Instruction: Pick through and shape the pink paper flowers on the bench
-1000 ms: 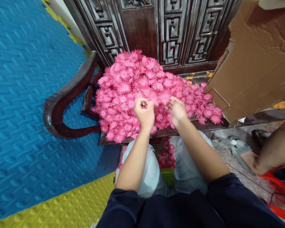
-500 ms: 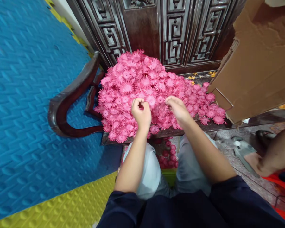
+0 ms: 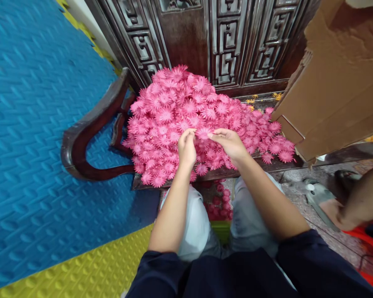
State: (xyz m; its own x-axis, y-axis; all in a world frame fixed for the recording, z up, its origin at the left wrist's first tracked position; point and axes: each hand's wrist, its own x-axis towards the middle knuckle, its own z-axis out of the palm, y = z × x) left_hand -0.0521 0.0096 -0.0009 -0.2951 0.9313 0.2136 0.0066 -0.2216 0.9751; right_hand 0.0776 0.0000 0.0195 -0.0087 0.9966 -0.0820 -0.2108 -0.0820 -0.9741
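Observation:
A big heap of pink artificial flowers (image 3: 170,107) lies on the dark wooden bench. In front of the heap, one pink flower head (image 3: 203,133) is between my two hands. My right hand (image 3: 230,144) pinches its right edge between thumb and forefinger. My left hand (image 3: 187,148) is closed in a pinch at the flower's left side, with its fingertips at the petals. What exactly lies between the left fingertips is partly hidden.
A curved wooden armrest (image 3: 81,145) rises at the left, beside blue matting (image 3: 27,136). A cardboard box (image 3: 345,82) stands on the right. Carved panels (image 3: 186,45) back the bench. More pink flowers (image 3: 225,198) lie below; another person's foot (image 3: 332,211) is at the right.
My hands have come closer together. The right hand has moved left to the flower's edge, and the left hand has turned and shifted slightly right.

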